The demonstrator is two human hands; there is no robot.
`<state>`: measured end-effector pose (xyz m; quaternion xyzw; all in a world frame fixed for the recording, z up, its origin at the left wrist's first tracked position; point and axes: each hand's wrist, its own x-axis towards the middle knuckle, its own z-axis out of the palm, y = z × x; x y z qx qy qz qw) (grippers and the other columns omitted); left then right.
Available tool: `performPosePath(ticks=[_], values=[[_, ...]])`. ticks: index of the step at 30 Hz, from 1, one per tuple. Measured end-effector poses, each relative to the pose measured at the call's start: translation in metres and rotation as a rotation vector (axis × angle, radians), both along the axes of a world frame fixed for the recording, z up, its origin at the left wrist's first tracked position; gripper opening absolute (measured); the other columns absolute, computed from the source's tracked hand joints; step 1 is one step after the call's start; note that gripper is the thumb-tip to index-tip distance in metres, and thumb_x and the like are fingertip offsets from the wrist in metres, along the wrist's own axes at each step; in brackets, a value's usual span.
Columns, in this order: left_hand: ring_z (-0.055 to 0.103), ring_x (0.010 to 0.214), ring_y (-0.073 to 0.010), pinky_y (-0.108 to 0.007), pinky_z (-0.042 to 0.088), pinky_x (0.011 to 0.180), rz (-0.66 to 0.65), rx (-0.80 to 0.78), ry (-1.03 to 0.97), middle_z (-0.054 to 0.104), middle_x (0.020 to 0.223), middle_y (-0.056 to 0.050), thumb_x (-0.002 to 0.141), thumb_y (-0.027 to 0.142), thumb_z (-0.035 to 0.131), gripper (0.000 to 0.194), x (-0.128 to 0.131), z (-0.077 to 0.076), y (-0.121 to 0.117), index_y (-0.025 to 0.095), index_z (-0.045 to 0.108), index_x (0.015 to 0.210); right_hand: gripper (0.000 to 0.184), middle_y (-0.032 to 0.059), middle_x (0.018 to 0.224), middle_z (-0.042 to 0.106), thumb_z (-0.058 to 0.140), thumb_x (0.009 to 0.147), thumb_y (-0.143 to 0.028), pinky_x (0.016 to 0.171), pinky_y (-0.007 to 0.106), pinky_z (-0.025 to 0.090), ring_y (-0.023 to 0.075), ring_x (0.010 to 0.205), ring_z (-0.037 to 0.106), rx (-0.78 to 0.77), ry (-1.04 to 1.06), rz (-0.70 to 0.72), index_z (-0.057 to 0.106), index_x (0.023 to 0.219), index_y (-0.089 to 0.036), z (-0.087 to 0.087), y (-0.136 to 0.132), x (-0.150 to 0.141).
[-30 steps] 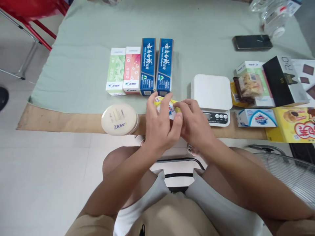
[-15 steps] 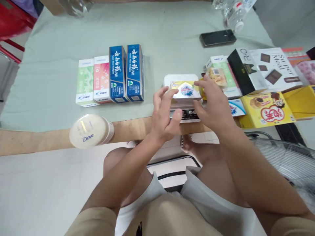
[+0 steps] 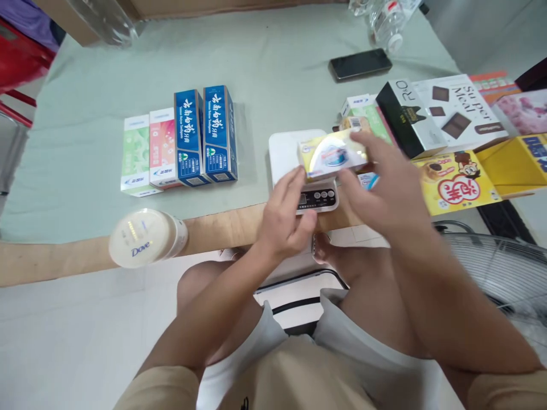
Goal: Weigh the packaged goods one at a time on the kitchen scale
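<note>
My right hand (image 3: pixel 380 185) grips the right end of a yellow and white soap box (image 3: pixel 332 155) between thumb and fingers, slightly blurred. The box is tilted above a white kitchen scale (image 3: pixel 285 149) and hides part of its plate. Close to the scale's front left corner is my left hand (image 3: pixel 285 213), its thumb apart from its fingers and nothing in its grasp. Its fingertips come near the box's lower left corner; whether they touch it I cannot tell. The scale's buttons and part of its display show below the box.
Left of the scale stand two blue toothpaste boxes (image 3: pixel 220 134) beside a pink box (image 3: pixel 163 148) and a green box (image 3: pixel 135 155). A Dove tub (image 3: pixel 143 238) sits on the table's wooden edge. Rightward are a phone (image 3: pixel 360 64), a chocolate box (image 3: pixel 461 111), a yellow snack box (image 3: pixel 459 182) and a fan (image 3: pixel 487 279).
The soap box has come up off the scale in my right hand and tilted. My left hand has drawn slightly away from it. The whole view has shifted a little.
</note>
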<state>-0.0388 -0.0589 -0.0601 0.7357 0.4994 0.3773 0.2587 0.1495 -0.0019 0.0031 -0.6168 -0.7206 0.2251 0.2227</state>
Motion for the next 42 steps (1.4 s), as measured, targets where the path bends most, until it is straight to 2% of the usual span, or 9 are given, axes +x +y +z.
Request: performPosePath(ticks=[3,6,18,23,29,32,36,39,42], values=[[0.042,0.156,-0.0346,-0.052,0.041,0.127,-0.176,-0.075,-0.108,0.041,0.164,-0.027,0.106,0.056,0.033,0.073,0.023,0.009,-0.011,0.009,0.032,0.162,0.053,0.0170,0.130,0.075,0.058,0.089,-0.037,0.092,0.050,0.062,0.0320,0.110,0.074,0.034,-0.134,-0.124,0.070,0.135,-0.013,0.030,0.000,0.021],[0.036,0.160,-0.0363,-0.054,0.038,0.128,-0.276,-0.236,-0.204,0.032,0.168,-0.028,0.104,0.058,0.035,0.077,0.046,0.012,-0.018,0.011,0.025,0.165,0.046,0.0195,0.123,0.077,0.062,0.090,-0.037,0.094,0.054,0.059,0.0355,0.109,0.074,-0.062,-0.349,-0.218,0.076,0.129,-0.017,0.040,0.001,0.035],[0.030,0.163,-0.0406,-0.063,0.036,0.129,-0.295,-0.558,-0.208,0.028,0.171,-0.031,0.104,0.054,0.037,0.074,0.088,0.014,-0.001,0.003,0.036,0.158,0.049,0.0220,0.126,0.074,0.061,0.093,-0.044,0.096,0.058,0.055,0.0423,0.117,0.069,-0.389,-0.458,-0.177,0.069,0.134,-0.019,0.004,0.011,0.066],[0.026,0.165,-0.0364,-0.060,0.032,0.132,-0.290,-0.553,-0.217,0.028,0.173,-0.029,0.104,0.057,0.035,0.076,0.084,0.012,0.001,0.005,0.034,0.159,0.048,0.0228,0.140,0.068,0.061,0.091,-0.037,0.111,0.054,0.049,0.0392,0.136,0.061,-0.143,-0.361,-0.142,0.068,0.133,-0.015,0.007,0.003,0.060],[0.041,0.158,-0.0328,-0.054,0.043,0.127,-0.283,-0.457,-0.252,0.051,0.162,-0.017,0.104,0.057,0.039,0.063,0.085,0.010,0.001,0.018,0.046,0.152,0.039,0.0226,0.139,0.069,0.061,0.093,-0.033,0.116,0.054,0.048,0.0357,0.137,0.063,0.030,-0.226,-0.033,0.070,0.126,-0.016,0.018,-0.005,0.032],[0.062,0.139,-0.0302,-0.048,0.055,0.114,-0.199,-0.327,-0.319,0.066,0.144,-0.017,0.106,0.050,0.035,0.052,0.071,0.022,0.002,0.016,0.054,0.140,0.026,0.0212,0.130,0.073,0.060,0.094,-0.026,0.117,0.052,0.048,0.0328,0.131,0.067,0.170,-0.094,0.020,0.070,0.116,-0.017,0.026,-0.009,0.013],[0.072,0.109,-0.0250,-0.041,0.059,0.098,0.084,-0.002,-0.223,0.076,0.116,-0.012,0.106,0.039,0.038,0.035,0.024,0.035,0.012,0.018,0.062,0.119,0.021,0.0164,0.119,0.076,0.056,0.093,-0.019,0.107,0.049,0.056,0.0288,0.119,0.072,0.315,0.156,0.141,0.067,0.111,-0.020,0.015,-0.008,-0.022],[0.068,0.120,-0.0274,-0.044,0.052,0.110,0.318,0.105,0.019,0.073,0.122,-0.015,0.103,0.036,0.042,0.033,-0.021,0.033,0.019,0.017,0.065,0.119,0.028,0.0135,0.119,0.077,0.052,0.089,-0.014,0.103,0.047,0.059,0.0277,0.117,0.073,0.342,0.271,0.258,0.068,0.112,-0.020,-0.007,-0.003,-0.056],[0.049,0.149,-0.0336,-0.051,0.034,0.128,0.509,-0.027,0.281,0.060,0.151,-0.020,0.097,0.033,0.049,0.046,-0.057,0.024,0.021,0.014,0.061,0.137,0.037,0.0124,0.127,0.076,0.046,0.088,-0.010,0.107,0.047,0.056,0.0269,0.122,0.071,0.231,0.271,0.334,0.068,0.115,-0.020,-0.025,0.002,-0.092]])
